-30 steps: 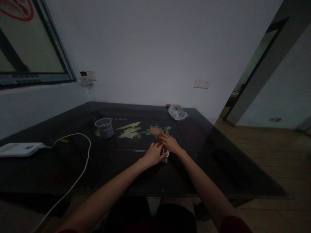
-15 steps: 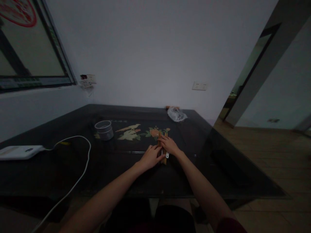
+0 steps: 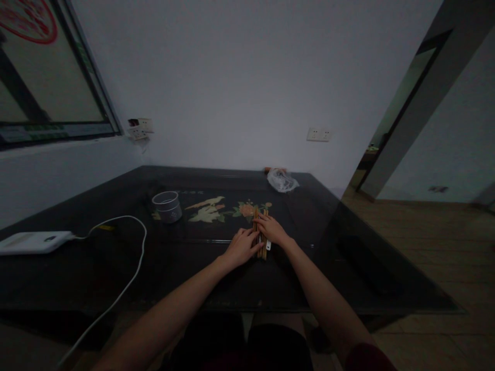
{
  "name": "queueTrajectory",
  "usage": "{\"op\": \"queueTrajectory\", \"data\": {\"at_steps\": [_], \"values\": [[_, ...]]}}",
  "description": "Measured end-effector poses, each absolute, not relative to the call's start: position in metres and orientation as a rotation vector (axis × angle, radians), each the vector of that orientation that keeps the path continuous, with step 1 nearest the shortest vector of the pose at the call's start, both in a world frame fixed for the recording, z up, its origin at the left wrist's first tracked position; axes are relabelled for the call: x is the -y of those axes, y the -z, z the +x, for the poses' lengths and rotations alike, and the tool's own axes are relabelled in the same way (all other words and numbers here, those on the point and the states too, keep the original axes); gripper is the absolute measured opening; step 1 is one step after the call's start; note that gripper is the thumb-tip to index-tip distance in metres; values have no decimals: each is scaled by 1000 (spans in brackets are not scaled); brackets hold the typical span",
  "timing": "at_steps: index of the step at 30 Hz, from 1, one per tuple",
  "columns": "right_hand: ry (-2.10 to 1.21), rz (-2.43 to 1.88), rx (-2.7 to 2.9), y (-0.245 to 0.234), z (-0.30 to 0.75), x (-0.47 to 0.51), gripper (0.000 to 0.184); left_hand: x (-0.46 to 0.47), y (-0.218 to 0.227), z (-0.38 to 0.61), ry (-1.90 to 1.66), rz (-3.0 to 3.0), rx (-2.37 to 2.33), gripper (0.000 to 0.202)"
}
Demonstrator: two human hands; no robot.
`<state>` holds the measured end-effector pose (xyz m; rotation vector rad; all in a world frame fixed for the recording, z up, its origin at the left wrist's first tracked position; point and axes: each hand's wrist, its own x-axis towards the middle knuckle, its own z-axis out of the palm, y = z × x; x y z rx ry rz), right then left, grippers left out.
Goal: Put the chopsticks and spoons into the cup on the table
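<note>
A bundle of thin wooden sticks (image 3: 256,218) lies on the dark glass-topped table (image 3: 193,268), over a painted bird and flower motif (image 3: 216,208). My left hand (image 3: 240,247) rests at the near end of the sticks, fingers curled against them. My right hand (image 3: 273,230) lies over the sticks from the right side, fingers pressed on them. A small white tag (image 3: 268,246) shows at the near end of the bundle.
A round grey tin (image 3: 166,205) stands to the left. A white device (image 3: 33,242) with a white cable (image 3: 127,268) lies at the far left. A crumpled clear plastic bag (image 3: 283,180) sits at the table's back edge. A doorway opens at right.
Both hands stay on the sticks with only slight shifts; the view moved a little.
</note>
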<state>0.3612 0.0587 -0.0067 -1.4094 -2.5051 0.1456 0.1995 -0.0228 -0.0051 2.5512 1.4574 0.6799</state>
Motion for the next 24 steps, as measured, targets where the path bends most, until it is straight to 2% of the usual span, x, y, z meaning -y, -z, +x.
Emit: {"op": "queueTrajectory", "data": {"at_steps": [24], "values": [[-62,-1421,2392,-3,369,-57,42,19,8,201,-739,2487,-1458,45]]}}
